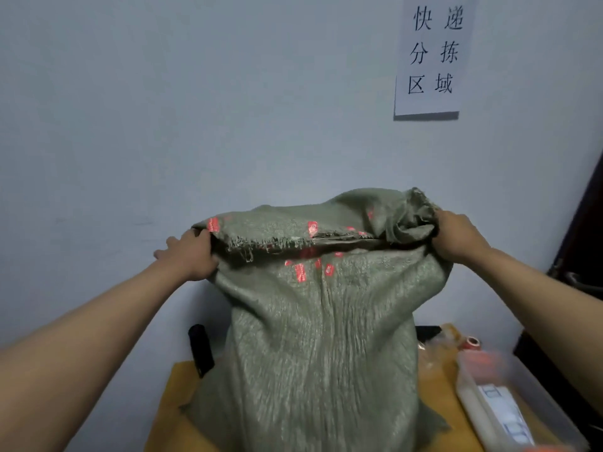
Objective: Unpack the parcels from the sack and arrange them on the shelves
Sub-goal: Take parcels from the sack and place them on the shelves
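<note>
Between both grips: green woven sack (323, 324), upright on yellow bench (169, 402), mouth pulled wide. Left hand (191, 256) clutches left rim; right hand (456, 236) bunches right rim. Cloth soft, crinkly, frayed at edge, likely slick. Bulging body suggests weight below grips. Parcels hidden inside. Best hold: gathered rim, not loose threads. Shelves not in view.
</note>
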